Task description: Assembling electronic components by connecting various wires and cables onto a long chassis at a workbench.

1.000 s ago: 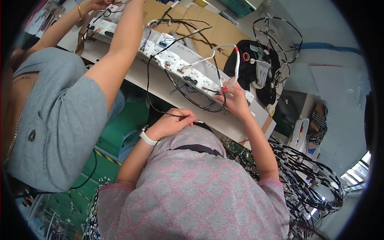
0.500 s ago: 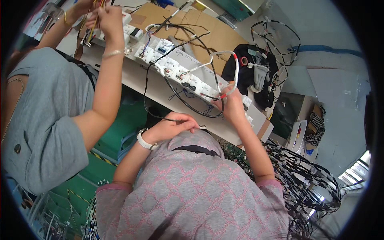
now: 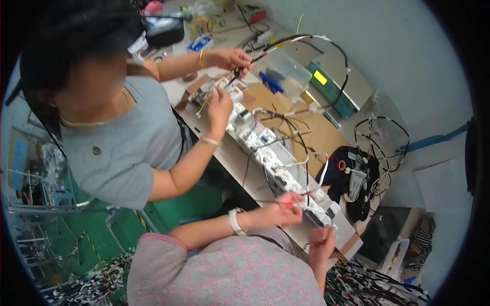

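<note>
My left hand (image 3: 275,213) is closed in a pinch on a cable with a red section (image 3: 287,204), beside the near end of a long fixture. My right hand (image 3: 321,243) is curled closed by that same end, at a thin white piece too blurred to name. The fixture is a row of white socket blocks (image 3: 265,154) along the bench. A black wire harness (image 3: 279,116) lies over it, and a white cable with red bands (image 3: 323,176) arches above the blocks near my left hand.
At the left a co-worker in a grey shirt (image 3: 122,137) holds a black cable bundle (image 3: 255,58). Behind the fixture lie cardboard (image 3: 316,132) and a black cloth (image 3: 339,188) with tape on it. A green instrument (image 3: 334,89) stands farther back. Cable bundles (image 3: 372,288) hang at lower right.
The view has swung left. My left hand has come up from near my body to the cable by the fixture. My right hand has left the banded white cable and moved nearer to me.
</note>
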### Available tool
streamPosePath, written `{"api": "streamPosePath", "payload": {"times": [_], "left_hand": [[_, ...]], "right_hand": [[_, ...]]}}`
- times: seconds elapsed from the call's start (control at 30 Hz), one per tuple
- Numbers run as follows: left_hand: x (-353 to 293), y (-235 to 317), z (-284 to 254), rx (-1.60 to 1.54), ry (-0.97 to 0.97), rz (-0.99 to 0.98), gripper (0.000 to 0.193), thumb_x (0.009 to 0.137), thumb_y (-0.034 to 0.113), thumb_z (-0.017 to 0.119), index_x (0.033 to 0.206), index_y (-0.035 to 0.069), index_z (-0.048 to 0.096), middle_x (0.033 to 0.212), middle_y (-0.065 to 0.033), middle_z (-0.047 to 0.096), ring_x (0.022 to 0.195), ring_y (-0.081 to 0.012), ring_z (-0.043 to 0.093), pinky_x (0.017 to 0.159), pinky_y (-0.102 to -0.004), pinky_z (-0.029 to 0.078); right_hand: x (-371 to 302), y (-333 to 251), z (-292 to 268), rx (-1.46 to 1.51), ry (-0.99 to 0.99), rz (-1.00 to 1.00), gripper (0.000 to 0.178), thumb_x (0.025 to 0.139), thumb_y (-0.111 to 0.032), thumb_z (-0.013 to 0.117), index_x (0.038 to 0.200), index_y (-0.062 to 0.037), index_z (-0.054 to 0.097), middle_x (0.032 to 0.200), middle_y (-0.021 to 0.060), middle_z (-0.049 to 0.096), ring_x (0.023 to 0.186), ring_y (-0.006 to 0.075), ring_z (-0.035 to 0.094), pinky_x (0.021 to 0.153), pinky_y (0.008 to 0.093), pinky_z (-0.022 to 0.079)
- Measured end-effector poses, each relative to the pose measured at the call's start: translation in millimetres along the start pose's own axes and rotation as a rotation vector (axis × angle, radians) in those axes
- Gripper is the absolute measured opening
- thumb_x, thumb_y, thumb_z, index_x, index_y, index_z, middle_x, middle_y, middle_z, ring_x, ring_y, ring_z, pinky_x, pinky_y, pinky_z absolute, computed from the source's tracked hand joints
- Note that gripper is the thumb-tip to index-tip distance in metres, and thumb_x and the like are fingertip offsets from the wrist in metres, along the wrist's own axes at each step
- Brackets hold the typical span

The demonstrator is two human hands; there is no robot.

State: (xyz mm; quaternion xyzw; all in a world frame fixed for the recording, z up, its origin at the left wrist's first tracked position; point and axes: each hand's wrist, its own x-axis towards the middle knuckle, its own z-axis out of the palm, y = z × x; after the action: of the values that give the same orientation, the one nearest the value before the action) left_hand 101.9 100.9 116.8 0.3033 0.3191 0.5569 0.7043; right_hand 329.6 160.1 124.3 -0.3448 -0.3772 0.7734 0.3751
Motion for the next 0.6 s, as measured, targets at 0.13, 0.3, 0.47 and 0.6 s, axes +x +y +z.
{"api": "streamPosePath", "payload": {"times": [0.13,0.3,0.47,0.6], "left_hand": [[24,-13,37,0.614,-0.209,0.049,0.027,0.094,0.017,0.066,0.116,0.003,0.060,0.093,-0.0059,0.061,0.080,-0.0165,0.061,0.071,-0.0320,0.050],[47,0,37,0.787,-0.198,0.266,0.013,0.090,0.010,0.067,0.099,0.001,0.068,0.089,-0.0112,0.066,0.076,-0.0216,0.065,0.069,-0.0332,0.051],[64,31,38,0.675,0.113,0.047,0.015,0.094,0.013,0.067,0.096,-0.001,0.068,0.079,-0.0026,0.067,0.072,-0.0082,0.062,0.065,-0.0264,0.051],[82,30,42,0.798,0.216,0.108,0.017,0.091,0.015,0.068,0.092,-0.002,0.069,0.079,-0.0083,0.068,0.070,-0.0147,0.065,0.065,-0.0294,0.052]], "right_hand": [[20,-31,36,0.205,-0.011,-0.121,0.046,0.109,-0.038,0.034,0.069,-0.0152,0.033,0.058,-0.0058,0.023,0.050,0.0072,0.020,0.044,0.0256,0.019],[37,-42,40,0.275,-0.074,-0.074,0.049,0.108,-0.037,0.034,0.066,-0.0124,0.030,0.062,-0.0011,0.026,0.056,0.0126,0.027,0.051,0.0296,0.027],[35,-50,-5,-0.318,-0.067,-0.124,0.039,0.097,-0.018,0.057,0.131,0.0032,0.056,0.115,0.0086,0.063,0.108,0.0166,0.059,0.097,0.0338,0.046],[40,-40,-17,-0.332,-0.133,0.058,0.036,0.090,-0.006,0.068,0.124,0.0030,0.062,0.112,0.0089,0.068,0.099,0.0154,0.065,0.089,0.0307,0.052]]}}
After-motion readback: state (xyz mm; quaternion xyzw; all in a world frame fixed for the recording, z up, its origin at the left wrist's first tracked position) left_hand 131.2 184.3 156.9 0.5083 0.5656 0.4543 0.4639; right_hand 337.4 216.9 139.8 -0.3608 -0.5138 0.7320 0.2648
